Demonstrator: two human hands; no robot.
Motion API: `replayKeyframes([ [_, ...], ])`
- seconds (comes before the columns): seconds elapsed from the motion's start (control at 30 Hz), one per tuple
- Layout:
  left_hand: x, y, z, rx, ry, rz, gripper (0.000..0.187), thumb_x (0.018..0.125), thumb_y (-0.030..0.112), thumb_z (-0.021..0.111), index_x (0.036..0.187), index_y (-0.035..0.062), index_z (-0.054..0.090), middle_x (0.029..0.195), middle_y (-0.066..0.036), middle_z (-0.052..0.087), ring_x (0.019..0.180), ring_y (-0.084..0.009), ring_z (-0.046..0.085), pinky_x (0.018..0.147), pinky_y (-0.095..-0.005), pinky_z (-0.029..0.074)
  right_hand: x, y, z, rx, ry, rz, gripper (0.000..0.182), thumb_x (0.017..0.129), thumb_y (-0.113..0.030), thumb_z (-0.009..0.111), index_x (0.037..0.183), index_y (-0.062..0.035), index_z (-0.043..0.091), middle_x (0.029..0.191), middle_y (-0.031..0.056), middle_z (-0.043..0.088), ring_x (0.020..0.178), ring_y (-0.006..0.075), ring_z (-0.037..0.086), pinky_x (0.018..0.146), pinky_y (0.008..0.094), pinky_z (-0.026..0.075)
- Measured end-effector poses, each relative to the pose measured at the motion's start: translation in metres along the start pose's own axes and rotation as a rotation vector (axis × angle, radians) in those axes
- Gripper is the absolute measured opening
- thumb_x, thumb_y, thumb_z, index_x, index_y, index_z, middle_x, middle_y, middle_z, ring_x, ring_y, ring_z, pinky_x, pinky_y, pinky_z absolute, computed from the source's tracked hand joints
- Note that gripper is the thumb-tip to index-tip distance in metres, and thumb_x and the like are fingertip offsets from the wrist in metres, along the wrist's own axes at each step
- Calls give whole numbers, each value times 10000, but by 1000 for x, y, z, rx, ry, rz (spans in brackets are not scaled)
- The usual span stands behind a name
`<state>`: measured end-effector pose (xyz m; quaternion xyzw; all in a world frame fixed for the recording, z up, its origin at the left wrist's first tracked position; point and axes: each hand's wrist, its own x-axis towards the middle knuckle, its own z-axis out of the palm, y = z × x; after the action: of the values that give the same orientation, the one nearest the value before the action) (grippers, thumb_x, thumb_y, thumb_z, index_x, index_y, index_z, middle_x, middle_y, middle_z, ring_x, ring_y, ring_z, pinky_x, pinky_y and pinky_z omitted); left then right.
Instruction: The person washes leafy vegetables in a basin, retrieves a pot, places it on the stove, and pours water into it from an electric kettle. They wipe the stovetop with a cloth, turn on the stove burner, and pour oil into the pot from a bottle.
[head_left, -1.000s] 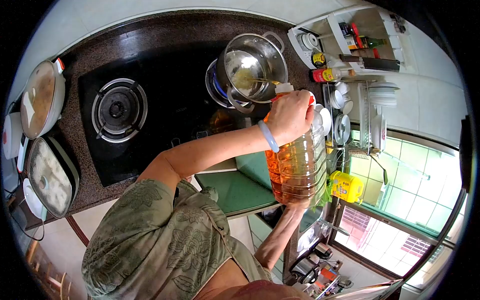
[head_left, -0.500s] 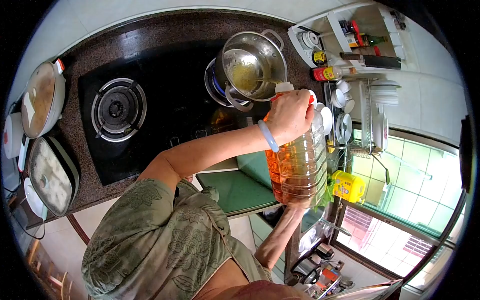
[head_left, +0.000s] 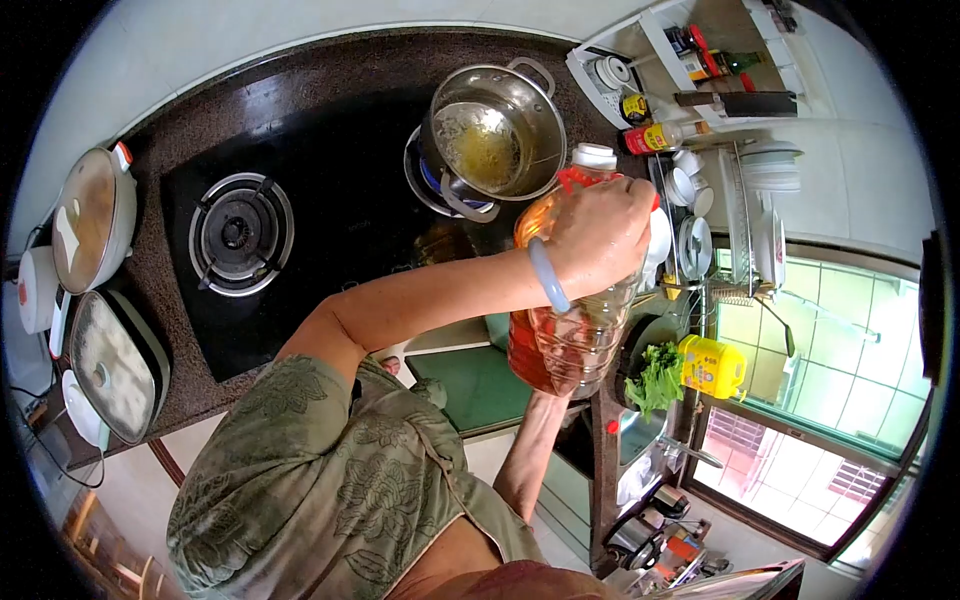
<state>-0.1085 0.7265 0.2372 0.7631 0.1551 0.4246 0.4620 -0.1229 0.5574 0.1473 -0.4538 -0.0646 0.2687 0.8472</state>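
My left hand (head_left: 598,235), with a pale bangle at its wrist, is closed around the upper part of a large clear oil bottle (head_left: 565,340). Orange-gold oil shows through its ribbed plastic, and its white mouth (head_left: 594,156) points up beside the pot. Under the bottle's base is my right hand (head_left: 553,398), its fingers mostly hidden behind the plastic. A steel two-handled pot (head_left: 545,125) sits on the right burner, where a blue flame shows. Yellowish oil (head_left: 485,155) lies in the pot's bottom.
The left burner (head_left: 238,232) carries no pan. Lidded pans (head_left: 118,365) stand at the counter's left end. Bowls and plates (head_left: 693,245) fill a rack on the right, near sauce bottles (head_left: 655,137). Leafy greens (head_left: 655,380) and a yellow jug (head_left: 712,366) are by the window.
The oil bottle has swung back from the pot and tipped more upright. A thin stream of oil ran from its mouth into the pot before; none shows now.
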Motion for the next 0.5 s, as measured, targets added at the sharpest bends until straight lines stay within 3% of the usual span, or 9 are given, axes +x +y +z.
replayKeyframes([
  [0.3, -17, 54, -5, -50, -77, 227, 137, 801, 93, 626, 841, 8, 526, 718, -154, 604, 647, -336, 620, 564, -421, 489, -22, 26, -12, 78, 21, -16, 527, 956, -400, 434, 1388, -100, 394, 1354, 100, 481, 1219, 265, 486, 1027, 456, 408],
  [0.43, -46, 101, -2, -134, -139, 340, 98, 782, 75, 646, 858, 44, 592, 746, -141, 606, 657, -341, 612, 572, -410, 484, -79, 18, -39, 90, 75, -74, 523, 958, -399, 431, 1386, -100, 398, 1351, 99, 485, 1215, 266, 490, 1025, 457, 410],
  [0.5, -64, 124, -4, -138, -252, 360, 112, 832, 89, 640, 931, 41, 616, 787, -152, 628, 686, -317, 634, 611, -370, 502, -123, 15, -56, 87, 120, -102, 521, 958, -399, 430, 1385, -101, 400, 1349, 99, 487, 1214, 266, 492, 1024, 458, 411],
])
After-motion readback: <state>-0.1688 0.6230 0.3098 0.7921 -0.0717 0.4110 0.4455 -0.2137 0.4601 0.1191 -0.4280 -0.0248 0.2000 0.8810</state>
